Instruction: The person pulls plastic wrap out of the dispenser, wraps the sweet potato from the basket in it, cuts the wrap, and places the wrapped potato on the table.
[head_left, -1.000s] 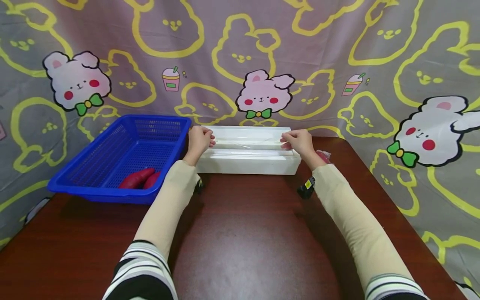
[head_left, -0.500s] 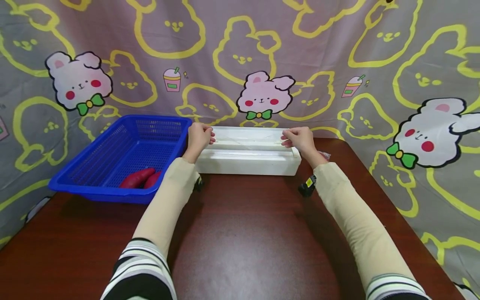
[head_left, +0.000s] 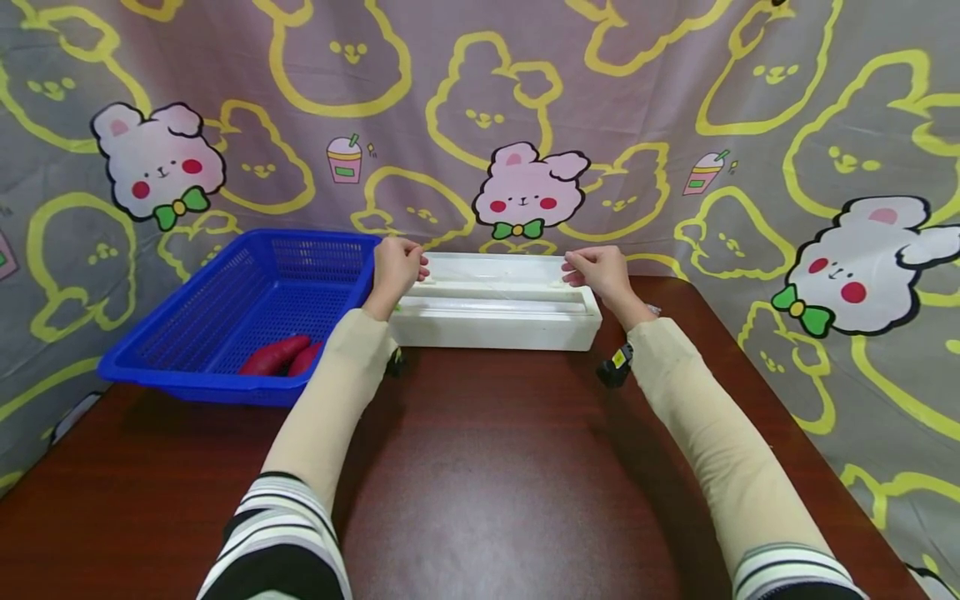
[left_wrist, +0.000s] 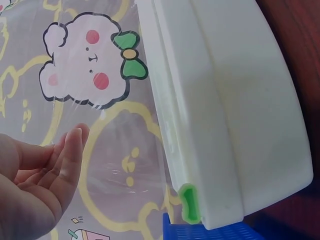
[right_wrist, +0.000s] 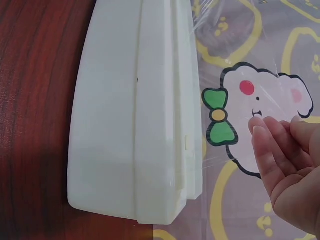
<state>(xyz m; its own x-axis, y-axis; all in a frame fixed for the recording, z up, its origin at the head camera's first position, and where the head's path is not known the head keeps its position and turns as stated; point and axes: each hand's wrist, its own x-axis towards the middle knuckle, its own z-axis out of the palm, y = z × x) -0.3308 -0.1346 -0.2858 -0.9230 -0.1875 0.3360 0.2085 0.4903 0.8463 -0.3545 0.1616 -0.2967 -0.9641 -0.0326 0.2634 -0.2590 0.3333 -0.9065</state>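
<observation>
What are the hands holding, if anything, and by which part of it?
The left hand and right hand each pinch the clear plastic film by its upper edge, apparently near opposite corners; it stretches up from the white box.

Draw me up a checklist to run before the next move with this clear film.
1. Left hand pinching the clear film: ok.
2. Right hand pinching it too: ok.
3. White dispenser open, roll showing: ok.
4. Film free of wrinkles: not ok, wrinkle lines show in both wrist views.
5. Left sleeve clear of the blue basket: cannot tell, they overlap in the head view.
</observation>
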